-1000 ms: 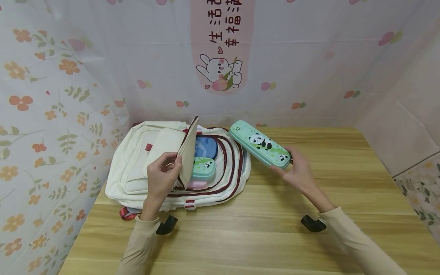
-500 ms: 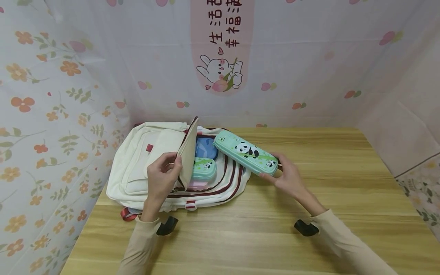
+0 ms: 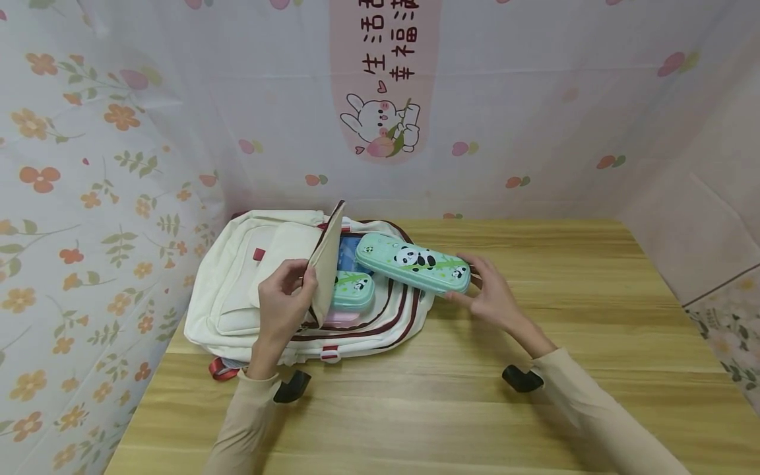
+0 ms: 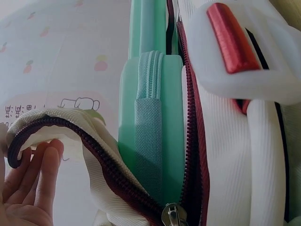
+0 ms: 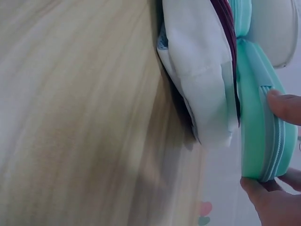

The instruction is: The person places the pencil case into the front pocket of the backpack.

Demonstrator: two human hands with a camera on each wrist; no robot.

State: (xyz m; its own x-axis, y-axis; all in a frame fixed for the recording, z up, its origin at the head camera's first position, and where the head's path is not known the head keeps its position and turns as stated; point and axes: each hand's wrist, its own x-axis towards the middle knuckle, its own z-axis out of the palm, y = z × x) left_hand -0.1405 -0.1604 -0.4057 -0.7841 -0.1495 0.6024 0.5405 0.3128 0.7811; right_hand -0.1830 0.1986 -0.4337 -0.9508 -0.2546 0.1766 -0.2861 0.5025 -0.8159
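A cream backpack (image 3: 237, 277) with dark red zips lies on its back, its front pocket unzipped. My left hand (image 3: 282, 297) pinches the edge of the pocket flap (image 3: 325, 277) and holds it raised. Inside the pocket sit a mint panda pencil case (image 3: 355, 293), a blue case (image 3: 349, 254) and something pink (image 3: 342, 320), all partly hidden. My right hand (image 3: 489, 293) grips the right end of a second mint panda pencil case (image 3: 410, 262). Its left end overlaps the blue case and the pocket's opening in the head view.
The backpack lies on a wood-grain table (image 3: 415, 409) against a printed cloth backdrop (image 3: 505, 119). A red strap loop (image 3: 222, 369) pokes out at its lower left. A white buckle with a red tab (image 4: 233, 37) shows close up in the left wrist view.
My right hand has carried the pencil case leftward and slightly down, from beside the backpack to over its pocket, turning it more level. My left hand stays on the flap.
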